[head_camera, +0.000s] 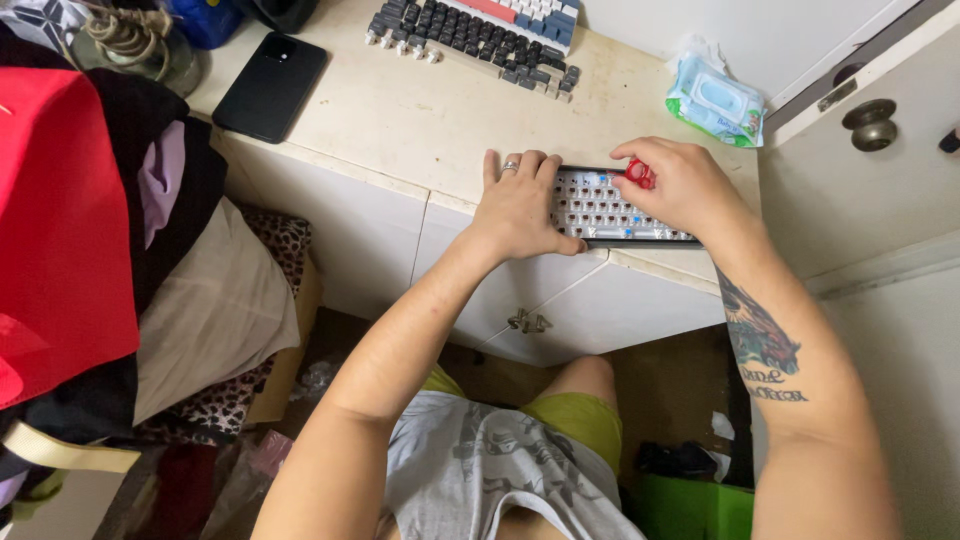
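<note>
A small keyboard frame (605, 210) with bare switches and no keycaps lies at the front edge of the cream desk (400, 110). My left hand (520, 205) rests flat on its left end and steadies it; a ring sits on one finger. My right hand (675, 185) is over the frame's right part, fingers closed on a small red tool (640, 175) that points down at the switches.
A second keyboard (480, 35) with dark and white keycaps lies at the back of the desk. A black phone (270, 85) lies at the left, a pack of wet wipes (715, 100) at the right. Clothes are piled at the left (90, 230). A door with a knob (870, 125) stands at the right.
</note>
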